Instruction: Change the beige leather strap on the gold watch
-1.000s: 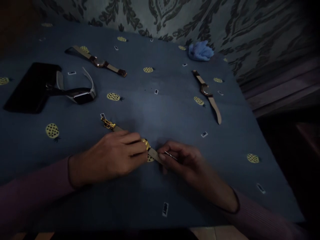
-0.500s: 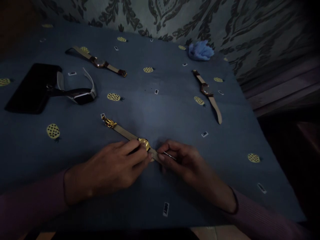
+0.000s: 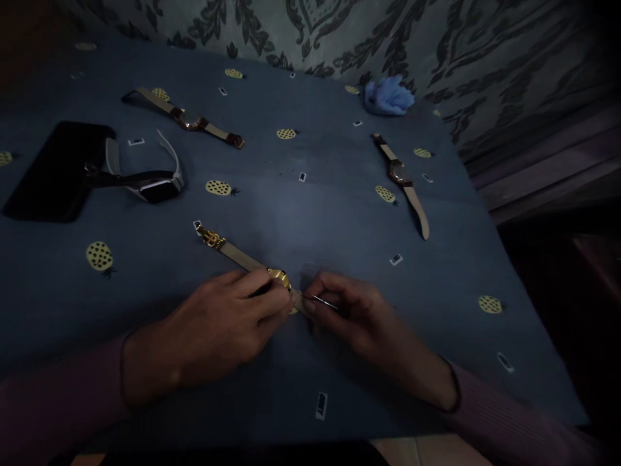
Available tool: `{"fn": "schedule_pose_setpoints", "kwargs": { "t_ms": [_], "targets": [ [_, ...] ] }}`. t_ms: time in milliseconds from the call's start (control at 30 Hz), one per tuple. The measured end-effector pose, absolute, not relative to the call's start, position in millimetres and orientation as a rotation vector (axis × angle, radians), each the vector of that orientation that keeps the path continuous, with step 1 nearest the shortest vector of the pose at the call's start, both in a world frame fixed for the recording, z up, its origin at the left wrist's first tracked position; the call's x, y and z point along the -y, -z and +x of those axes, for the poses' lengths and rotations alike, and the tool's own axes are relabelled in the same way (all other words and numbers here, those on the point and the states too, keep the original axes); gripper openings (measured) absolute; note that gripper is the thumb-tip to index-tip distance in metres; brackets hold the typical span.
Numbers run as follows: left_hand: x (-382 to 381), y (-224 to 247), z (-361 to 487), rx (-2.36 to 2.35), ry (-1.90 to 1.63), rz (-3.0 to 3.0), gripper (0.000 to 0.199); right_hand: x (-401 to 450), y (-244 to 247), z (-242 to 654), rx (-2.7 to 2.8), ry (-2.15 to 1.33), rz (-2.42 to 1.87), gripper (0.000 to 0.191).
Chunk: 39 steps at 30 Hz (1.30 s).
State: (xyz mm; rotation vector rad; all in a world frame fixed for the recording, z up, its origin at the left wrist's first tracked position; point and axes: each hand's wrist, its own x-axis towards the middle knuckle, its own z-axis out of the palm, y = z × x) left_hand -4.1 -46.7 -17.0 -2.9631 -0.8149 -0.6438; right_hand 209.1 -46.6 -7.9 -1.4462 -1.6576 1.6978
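Note:
A gold wristwatch (image 3: 280, 277) with a beige-backed strap lies near the front middle of the table, its gold buckle pointing up and left. My left hand (image 3: 228, 317) is closed on the watch, fingertips pressed at the case and the start of the right strap half. Between thumb and fingers of my right hand (image 3: 356, 314) is a thin, shiny metal tool (image 3: 324, 302), its tip hidden by the fingers. These fingers are at the right strap half, close to the left fingertips. The strap's far end is hidden behind my right hand.
A brown-strapped watch (image 3: 189, 121) lies at the back left, another brown-strapped watch (image 3: 400, 172) at the right. A black phone (image 3: 58, 171) and a smartwatch with a pale band (image 3: 162, 190) are at the left. A crumpled blue cloth (image 3: 389, 97) sits by the patterned wall (image 3: 320, 32).
The metal tool in my right hand has turned slightly and shifted a little left. My left hand stays on the watch, and the whole view has moved slightly.

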Motion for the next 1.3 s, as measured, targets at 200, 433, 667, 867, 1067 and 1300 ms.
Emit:
{"fn": "schedule_pose_setpoints", "kwargs": {
  "t_ms": [200,433,667,867,1067,1300],
  "targets": [
    [45.7,17.4,-5.6,0.797,0.607,-2.96,0.043,44.5,7.5,213.6,1.831,-1.536,-1.473,0.021],
    [46.4,16.3,-5.9,0.784,0.587,-2.957,0.044,44.6,-3.2,220.3,1.96,-1.196,-1.578,0.021],
    [48.7,20.4,-6.7,0.761,0.609,-2.886,0.037,57.5,-0.2,208.7,2.171,-1.072,-1.568,0.008],
    [44.6,13.9,-11.1,0.729,0.595,-2.902,0.029,64.5,12.8,208.2,2.155,-0.964,-1.568,0.004],
    [30.0,9.0,-16.0,0.899,0.402,-3.032,0.024,65.5,14.5,208.4,2.12,-0.907,-1.543,0.015],
    [20.9,7.7,-17.5,0.945,0.251,-3.169,0.024,67.4,21.8,211.3,2.124,-0.846,-1.411,0.011]
  ]
}}
